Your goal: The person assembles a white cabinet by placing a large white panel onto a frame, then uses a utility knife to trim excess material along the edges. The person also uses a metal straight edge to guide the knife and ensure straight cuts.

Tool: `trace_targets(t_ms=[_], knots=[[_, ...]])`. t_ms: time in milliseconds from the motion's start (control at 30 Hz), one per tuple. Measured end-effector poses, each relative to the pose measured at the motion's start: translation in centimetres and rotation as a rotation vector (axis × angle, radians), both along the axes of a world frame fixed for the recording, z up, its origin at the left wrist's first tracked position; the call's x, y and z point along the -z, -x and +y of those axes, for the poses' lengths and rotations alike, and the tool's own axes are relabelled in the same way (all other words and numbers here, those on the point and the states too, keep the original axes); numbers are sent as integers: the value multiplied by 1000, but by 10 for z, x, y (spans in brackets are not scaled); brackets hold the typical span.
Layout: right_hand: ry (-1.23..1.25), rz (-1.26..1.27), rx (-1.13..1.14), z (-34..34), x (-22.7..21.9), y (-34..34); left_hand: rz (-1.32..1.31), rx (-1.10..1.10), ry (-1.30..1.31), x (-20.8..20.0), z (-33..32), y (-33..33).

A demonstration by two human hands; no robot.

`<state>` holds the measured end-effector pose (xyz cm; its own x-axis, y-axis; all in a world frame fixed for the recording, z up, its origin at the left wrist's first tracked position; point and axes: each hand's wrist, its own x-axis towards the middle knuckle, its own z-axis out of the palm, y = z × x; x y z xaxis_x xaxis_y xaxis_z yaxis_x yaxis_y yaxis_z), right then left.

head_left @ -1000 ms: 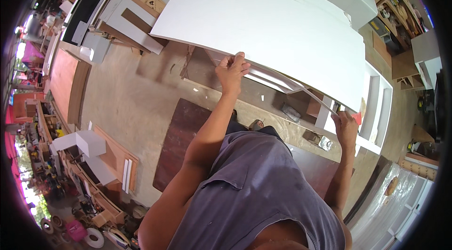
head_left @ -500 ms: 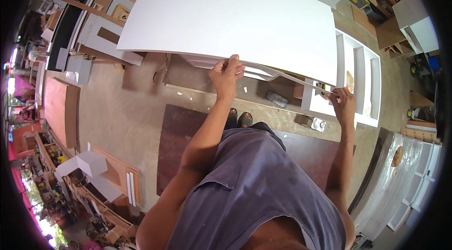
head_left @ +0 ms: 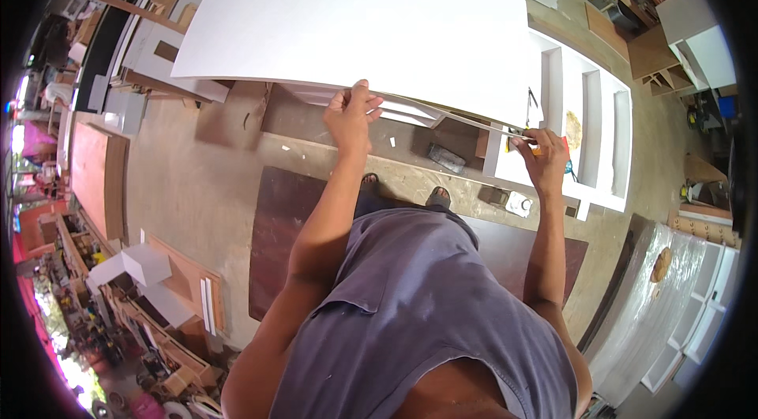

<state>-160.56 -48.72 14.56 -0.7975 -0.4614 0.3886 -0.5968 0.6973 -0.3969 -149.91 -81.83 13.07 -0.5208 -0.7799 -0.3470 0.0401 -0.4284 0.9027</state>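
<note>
Concrete workshop floor, with a dark brown sheet lying beneath the person. One large white panel, directly ahead of both hands, long axis running left to right; the left hand meets its near edge around mid-length, while the right hand is just beside its near right corner. One white shelf unit, right of the panel, divided into open compartments; a tan patch shows in one, too blurred to identify. Right hand: fingers closed on the end of a thin pale strip. Left hand: fingers curled at the edge; whether they pinch the strip, I cannot tell. Strip: slender, stretching leftward from the right grip toward the left hand, roughly along the panel's near edge.
</note>
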Motion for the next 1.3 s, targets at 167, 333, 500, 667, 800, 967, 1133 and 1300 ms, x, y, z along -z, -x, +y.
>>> trace_targets(t_ms=[167,333,500,667,800,967,1133,1300], knots=[[98,4,-106,6,4,14,21,-97,51,0,45,11],[184,12,-242,14,8,29,38,-128,60,0,91,25],[203,11,-354,25,18,42,28,-106,48,3,140,40],[233,-2,-428,31,15,47,7,-73,45,-3,173,49],[270,-26,-454,33,14,49,0,-59,53,-6,186,51],[254,-36,-463,35,11,51,-5,-36,47,-5,205,57],[251,-44,-464,34,13,54,-2,-7,32,-2,223,63],[161,-114,-473,39,3,61,46,-11,35,-2,238,69]])
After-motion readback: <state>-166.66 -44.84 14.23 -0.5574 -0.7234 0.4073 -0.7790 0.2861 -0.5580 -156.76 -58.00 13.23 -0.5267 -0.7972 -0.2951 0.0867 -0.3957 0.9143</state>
